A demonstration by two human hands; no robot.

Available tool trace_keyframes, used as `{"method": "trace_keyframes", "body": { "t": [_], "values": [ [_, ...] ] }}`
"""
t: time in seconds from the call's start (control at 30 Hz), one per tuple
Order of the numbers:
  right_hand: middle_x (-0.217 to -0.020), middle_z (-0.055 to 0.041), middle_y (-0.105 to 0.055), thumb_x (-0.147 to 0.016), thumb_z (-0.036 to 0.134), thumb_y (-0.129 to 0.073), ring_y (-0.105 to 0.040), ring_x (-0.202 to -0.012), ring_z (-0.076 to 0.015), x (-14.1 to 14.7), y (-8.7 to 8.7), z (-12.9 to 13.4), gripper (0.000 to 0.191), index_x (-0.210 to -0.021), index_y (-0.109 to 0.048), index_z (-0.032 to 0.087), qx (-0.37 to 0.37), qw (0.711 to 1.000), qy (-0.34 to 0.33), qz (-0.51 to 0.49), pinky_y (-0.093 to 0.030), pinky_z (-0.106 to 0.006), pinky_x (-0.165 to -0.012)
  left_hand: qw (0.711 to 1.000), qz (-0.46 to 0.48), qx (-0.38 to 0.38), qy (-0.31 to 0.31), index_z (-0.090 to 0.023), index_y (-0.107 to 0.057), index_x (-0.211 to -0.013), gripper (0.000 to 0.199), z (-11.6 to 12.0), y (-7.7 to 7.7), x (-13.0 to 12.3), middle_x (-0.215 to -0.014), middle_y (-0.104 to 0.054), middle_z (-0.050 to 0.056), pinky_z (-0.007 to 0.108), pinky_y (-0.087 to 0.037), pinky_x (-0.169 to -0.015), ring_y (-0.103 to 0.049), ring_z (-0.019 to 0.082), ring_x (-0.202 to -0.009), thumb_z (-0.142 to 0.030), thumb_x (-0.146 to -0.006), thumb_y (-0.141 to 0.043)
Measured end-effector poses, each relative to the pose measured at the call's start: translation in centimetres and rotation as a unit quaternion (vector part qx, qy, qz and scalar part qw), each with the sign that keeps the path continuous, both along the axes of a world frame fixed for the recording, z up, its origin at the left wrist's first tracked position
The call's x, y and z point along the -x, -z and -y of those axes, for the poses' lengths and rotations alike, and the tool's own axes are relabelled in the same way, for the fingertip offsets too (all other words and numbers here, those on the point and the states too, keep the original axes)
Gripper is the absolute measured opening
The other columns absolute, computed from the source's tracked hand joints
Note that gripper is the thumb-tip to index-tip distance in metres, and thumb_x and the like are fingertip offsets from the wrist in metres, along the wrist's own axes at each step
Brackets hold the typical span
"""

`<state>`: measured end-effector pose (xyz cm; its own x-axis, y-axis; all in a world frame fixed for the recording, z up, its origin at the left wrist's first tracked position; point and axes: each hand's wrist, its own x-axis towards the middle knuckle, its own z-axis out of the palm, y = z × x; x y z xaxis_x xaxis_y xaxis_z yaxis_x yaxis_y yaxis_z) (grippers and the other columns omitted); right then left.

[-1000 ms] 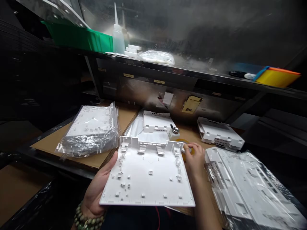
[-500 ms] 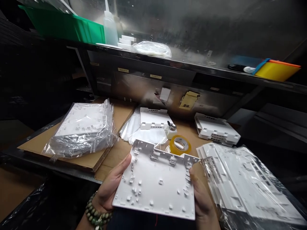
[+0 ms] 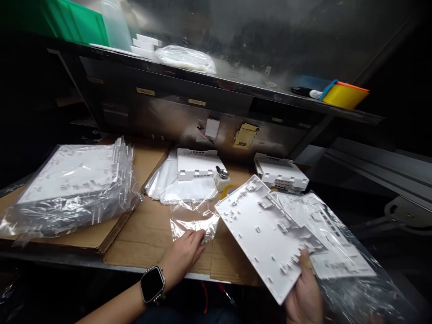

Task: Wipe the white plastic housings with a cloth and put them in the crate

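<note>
White panel (image 3: 259,234) held tilted above the tabletop (image 3: 148,234), its lower corner gripped by the right hand (image 3: 305,292). The left hand (image 3: 182,256) lies over the near edge of a flat clear bag (image 3: 194,220), fingers close together; whether they pinch the film cannot be told. At left, a large plastic bag (image 3: 77,218) encloses white molded parts (image 3: 74,168); at right, a second plastic bag (image 3: 374,297) covers similar parts (image 3: 340,252). On the shelf, a green bin (image 3: 74,20), contents hidden.
</note>
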<state>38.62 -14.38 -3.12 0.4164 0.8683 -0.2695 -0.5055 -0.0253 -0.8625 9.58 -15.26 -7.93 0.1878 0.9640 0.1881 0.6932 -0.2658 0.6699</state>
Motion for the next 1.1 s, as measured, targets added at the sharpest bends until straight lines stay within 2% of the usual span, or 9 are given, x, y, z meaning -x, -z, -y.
{"method": "trace_keyframes", "body": {
  "t": [0.13,0.27,0.37,0.53,0.7,0.77,0.9,1.0,1.1],
  "values": [
    [-0.136,-0.0081,-0.071,-0.092,0.058,-0.064,-0.069,-0.123,-0.0315,0.7,0.4,0.7,0.072,-0.155,-0.046,0.026,0.02,0.998,-0.026,-0.045,-0.051,-0.054,-0.111,0.998,-0.058,-0.019,0.015,-0.022,-0.067,-0.106,0.032,-1.0,0.6,0.0,-0.097,-0.069,0.013,0.045,-0.053,-0.079,-0.063,0.031,-0.093,-0.009,-0.094,-0.039],
    [-0.132,-0.0105,-0.073,-0.092,0.061,-0.063,-0.069,-0.123,-0.0324,0.7,0.5,1.3,0.075,-0.155,-0.045,0.023,0.028,0.995,-0.058,-0.074,-0.052,-0.054,-0.11,0.998,-0.056,-0.028,0.028,-0.022,-0.065,-0.079,0.031,-2.9,-1.1,1.1,-0.103,-0.064,0.012,0.042,-0.05,-0.078,-0.062,0.029,-0.092,-0.009,-0.09,-0.039],
    [-0.13,-0.0109,-0.074,-0.092,0.062,-0.064,-0.068,-0.124,-0.0329,0.7,0.1,1.7,0.077,-0.156,-0.044,0.023,0.026,0.995,-0.054,-0.08,-0.052,-0.054,-0.11,0.999,-0.026,-0.016,0.018,-0.022,-0.069,-0.089,0.034,-3.8,-2.6,1.9,-0.103,-0.062,0.01,0.042,-0.051,-0.085,-0.064,0.027,-0.095,-0.016,-0.096,-0.036],
    [-0.136,-0.0107,-0.071,-0.09,0.063,-0.065,-0.068,-0.123,-0.035,1.0,-0.9,1.8,0.076,-0.154,-0.047,0.026,0.044,0.993,-0.034,-0.1,-0.052,-0.058,-0.109,1.0,0.018,0.025,0.003,-0.024,-0.072,-0.101,0.025,-4.6,-3.6,2.6,-0.103,-0.072,0.011,0.049,-0.049,-0.091,-0.066,0.034,-0.1,-0.038,-0.096,-0.052],
    [-0.131,-0.0114,-0.074,-0.091,0.064,-0.063,-0.07,-0.12,-0.0351,0.2,0.4,1.7,0.074,-0.152,-0.05,0.025,0.044,0.994,-0.058,-0.081,-0.052,-0.058,-0.107,0.987,0.121,0.103,0.002,-0.026,-0.061,-0.113,0.022,-5.2,-4.1,3.6,-0.1,-0.08,0.007,0.046,-0.05,-0.091,-0.073,0.031,-0.099,-0.038,-0.099,-0.049],
    [-0.127,-0.0119,-0.075,-0.091,0.068,-0.06,-0.07,-0.12,-0.0357,-0.3,1.4,1.7,0.071,-0.147,-0.056,0.024,0.039,0.992,-0.099,-0.074,-0.053,-0.058,-0.106,0.977,0.174,0.123,0.001,-0.026,-0.053,-0.116,0.022,-5.3,-4.5,3.9,-0.098,-0.08,0.006,0.042,-0.051,-0.088,-0.074,0.028,-0.097,-0.037,-0.098,-0.053],
    [-0.113,-0.0145,-0.079,-0.087,0.067,-0.066,-0.072,-0.115,-0.0376,0.2,2.6,1.5,0.067,-0.134,-0.067,0.019,0.056,0.968,-0.232,-0.085,-0.055,-0.059,-0.099,0.953,0.271,0.139,-0.016,-0.026,-0.048,-0.109,0.04,-5.7,-4.3,4.3,-0.079,-0.076,0.0,0.034,-0.053,-0.071,-0.072,0.023,-0.077,-0.039,-0.083,-0.076],
    [-0.103,-0.0135,-0.081,-0.085,0.061,-0.072,-0.075,-0.106,-0.0361,3.3,2.4,1.2,0.059,-0.126,-0.071,0.02,0.054,0.936,-0.332,-0.101,-0.056,-0.056,-0.094,0.935,0.323,0.147,-0.017,-0.024,-0.047,-0.098,0.055,-6.4,-3.1,4.4,-0.068,-0.07,-0.005,0.031,-0.052,-0.064,-0.069,0.02,-0.066,-0.039,-0.067,-0.09],
    [-0.095,-0.0107,-0.081,-0.082,0.064,-0.074,-0.076,-0.099,-0.035,7.9,2.0,0.5,0.054,-0.115,-0.076,0.021,0.021,0.914,-0.395,-0.092,-0.058,-0.052,-0.089,0.925,0.348,0.151,-0.002,-0.022,-0.051,-0.095,0.05,-6.9,-1.7,4.3,-0.064,-0.063,-0.008,0.028,-0.051,-0.06,-0.064,0.016,-0.06,-0.032,-0.069,-0.091]
  ]
}}
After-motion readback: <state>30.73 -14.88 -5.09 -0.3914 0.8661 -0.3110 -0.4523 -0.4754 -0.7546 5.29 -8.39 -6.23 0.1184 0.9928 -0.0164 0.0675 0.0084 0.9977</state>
